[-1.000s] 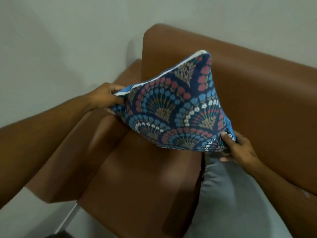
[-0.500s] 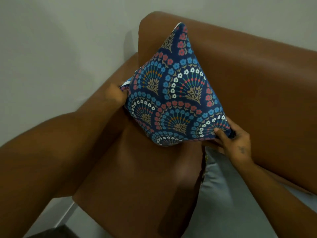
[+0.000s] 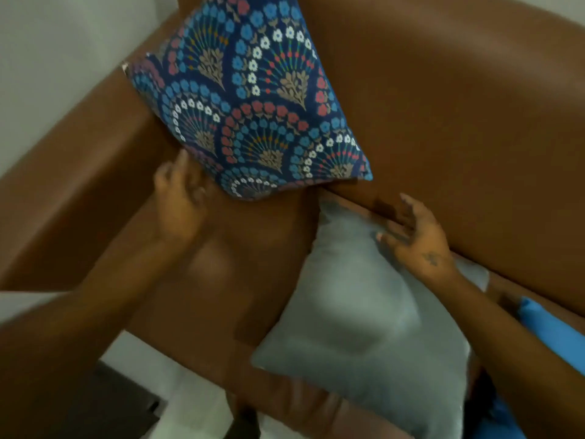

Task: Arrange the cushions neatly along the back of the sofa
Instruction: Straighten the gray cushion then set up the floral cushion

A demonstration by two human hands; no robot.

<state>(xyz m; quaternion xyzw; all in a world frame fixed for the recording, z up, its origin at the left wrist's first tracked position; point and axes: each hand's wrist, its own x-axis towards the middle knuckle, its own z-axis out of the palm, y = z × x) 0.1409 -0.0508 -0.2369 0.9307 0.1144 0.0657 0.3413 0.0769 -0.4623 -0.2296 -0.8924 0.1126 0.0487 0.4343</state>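
The patterned cushion (image 3: 253, 103) stands tilted on 1 corner in the sofa's (image 3: 459, 122) corner, leaning on the backrest. The left hand (image 3: 180, 201), fingers spread, touches its lower edge and grips nothing; the right hand (image 3: 414, 239) hovers open above the grey cushion (image 3: 354, 312) lying flat. Best to square the patterned one upright first, then stand the grey one beside it.

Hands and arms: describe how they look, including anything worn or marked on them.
Both hands are bare: no gloves, and no rings or watch can be seen. The forearms are bare too, with no sleeves in view. The right hand carries a small dark tattoo-like mark on its back near the wrist. The left hand shows no markings, though it is somewhat motion-blurred, so fine detail cannot be made out.
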